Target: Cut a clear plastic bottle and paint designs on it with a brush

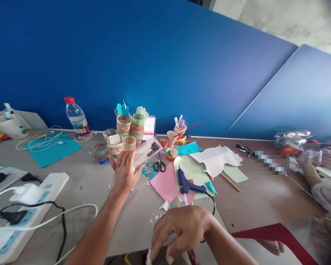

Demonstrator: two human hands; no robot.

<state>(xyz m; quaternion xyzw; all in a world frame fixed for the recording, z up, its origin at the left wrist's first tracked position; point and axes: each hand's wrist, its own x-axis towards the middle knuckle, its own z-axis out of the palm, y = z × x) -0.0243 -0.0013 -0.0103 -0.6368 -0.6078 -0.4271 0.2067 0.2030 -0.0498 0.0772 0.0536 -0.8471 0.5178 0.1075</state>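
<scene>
My left hand (pixel 124 173) reaches over the desk with its fingers spread. Its fingertips lie at a group of paper cups (pixel 116 149) wrapped in brown and green, and its thumb is along the lower edge of a white printed box (pixel 147 152). My right hand (pixel 182 228) hangs over the desk's front edge, fingers loosely curled downward and thumb apart. A small white bit (pixel 148 256) shows at its fingertips, which are partly cut off by the frame. A blue glue gun (pixel 186 182) lies beyond my right hand on coloured paper. Black-handled scissors (pixel 159 165) lie beside the box.
At left are a power strip (pixel 35 209) with cables and a red-capped bottle (pixel 77 119). White paper (pixel 217 158) and a wooden stick (pixel 230 182) lie right of the glue gun. Another person's sleeve (pixel 327 193) and hand (pixel 307 169) are at far right. A blue partition (pixel 154 66) stands behind.
</scene>
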